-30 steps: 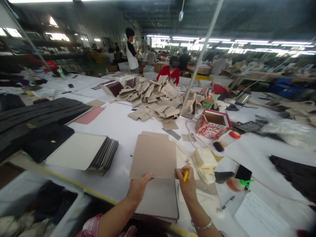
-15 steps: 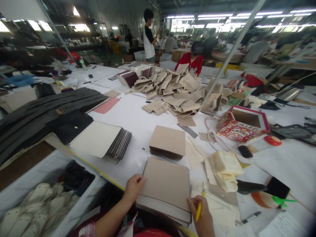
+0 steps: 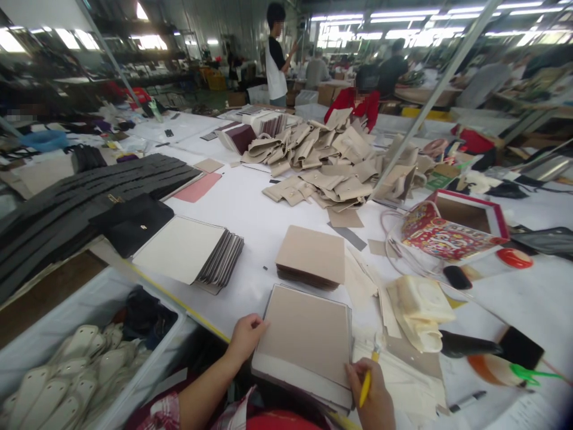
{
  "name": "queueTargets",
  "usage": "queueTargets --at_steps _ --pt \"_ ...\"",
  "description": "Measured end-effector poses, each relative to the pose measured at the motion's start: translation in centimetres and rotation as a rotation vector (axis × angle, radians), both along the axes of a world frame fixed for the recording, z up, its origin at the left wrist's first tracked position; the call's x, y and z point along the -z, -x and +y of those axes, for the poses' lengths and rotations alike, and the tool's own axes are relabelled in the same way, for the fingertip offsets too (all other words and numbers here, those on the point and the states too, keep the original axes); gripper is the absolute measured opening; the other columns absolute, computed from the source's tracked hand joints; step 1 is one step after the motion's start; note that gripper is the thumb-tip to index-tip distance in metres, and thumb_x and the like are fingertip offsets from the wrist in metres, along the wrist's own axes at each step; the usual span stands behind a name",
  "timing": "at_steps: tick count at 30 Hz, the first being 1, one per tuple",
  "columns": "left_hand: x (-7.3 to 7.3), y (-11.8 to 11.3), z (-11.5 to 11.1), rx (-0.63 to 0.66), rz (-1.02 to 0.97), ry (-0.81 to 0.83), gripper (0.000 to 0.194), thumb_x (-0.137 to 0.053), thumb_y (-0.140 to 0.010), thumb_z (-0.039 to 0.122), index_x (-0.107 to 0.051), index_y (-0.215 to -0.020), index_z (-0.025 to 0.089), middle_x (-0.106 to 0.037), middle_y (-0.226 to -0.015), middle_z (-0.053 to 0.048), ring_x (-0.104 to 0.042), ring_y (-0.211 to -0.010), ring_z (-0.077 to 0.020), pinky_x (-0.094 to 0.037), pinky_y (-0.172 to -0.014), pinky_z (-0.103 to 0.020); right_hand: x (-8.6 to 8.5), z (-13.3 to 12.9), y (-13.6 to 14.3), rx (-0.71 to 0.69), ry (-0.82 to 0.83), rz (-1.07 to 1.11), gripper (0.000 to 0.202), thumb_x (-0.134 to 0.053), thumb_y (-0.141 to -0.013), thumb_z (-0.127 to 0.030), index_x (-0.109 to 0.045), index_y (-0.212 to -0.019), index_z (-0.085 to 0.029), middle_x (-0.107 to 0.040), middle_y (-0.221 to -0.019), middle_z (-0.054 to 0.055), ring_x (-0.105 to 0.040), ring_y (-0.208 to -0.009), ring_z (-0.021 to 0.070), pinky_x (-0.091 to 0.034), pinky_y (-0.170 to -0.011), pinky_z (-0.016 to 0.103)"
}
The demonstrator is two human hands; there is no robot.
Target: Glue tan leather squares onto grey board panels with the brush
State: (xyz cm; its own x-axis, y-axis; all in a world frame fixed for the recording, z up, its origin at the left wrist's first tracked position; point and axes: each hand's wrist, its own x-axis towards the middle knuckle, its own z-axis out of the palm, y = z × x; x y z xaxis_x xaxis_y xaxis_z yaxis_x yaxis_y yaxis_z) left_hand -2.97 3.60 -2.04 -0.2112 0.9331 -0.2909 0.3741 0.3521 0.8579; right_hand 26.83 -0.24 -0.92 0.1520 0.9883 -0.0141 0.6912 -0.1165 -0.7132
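A stack of square tan sheets (image 3: 307, 331) lies at the near edge of the white table (image 3: 250, 215). My left hand (image 3: 246, 337) rests on the stack's left edge, fingers curled against the top sheet. My right hand (image 3: 373, 397) touches the stack's near right corner and holds a yellow pen (image 3: 367, 385). A second, smaller stack of tan sheets (image 3: 311, 255) sits just beyond.
A fanned stack of white-topped boards (image 3: 190, 251) lies to the left, black pieces (image 3: 89, 191) beyond it. A bin of pale parts (image 3: 67, 364) stands at lower left. A heap of tan bags (image 3: 331, 161), a patterned box (image 3: 450, 230) and people stand farther off.
A second ago both hands held a tan sheet raised over the table. It now lies on the far stack, and both hands have come back to the near stack.
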Motion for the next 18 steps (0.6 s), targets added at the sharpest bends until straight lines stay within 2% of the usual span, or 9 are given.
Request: queueTargets --at_steps 9,18 --pt "-0.2 0.1 0.5 0.066 -0.003 0.038 0.037 -0.054 -0.065 0.05 -0.048 -0.051 0.017 -0.044 -0.05 0.004 -0.042 -0.052 -0.012 -0.033 -0.052 -0.021 -1.2 0.3 0.6 -0.02 0.032 -0.004 0.017 -0.044 -0.08 -0.038 -0.039 -0.086 -0.023 -0.055 -0.065 -0.002 -0.057 -0.056 0.0153 -0.044 -0.055 0.025" --pt "0.3 0.5 0.8 0.143 0.114 0.034 0.031 -0.053 -0.067 0.043 -0.048 -0.051 0.017 -0.044 -0.048 0.005 -0.042 -0.052 -0.012 -0.032 -0.053 -0.021 -2.1 0.4 1.0 -0.017 0.066 -0.072 0.015 -0.042 -0.08 -0.034 -0.037 -0.088 -0.023 -0.055 -0.067 -0.001 -0.058 -0.058 0.0166 -0.041 -0.054 0.025"
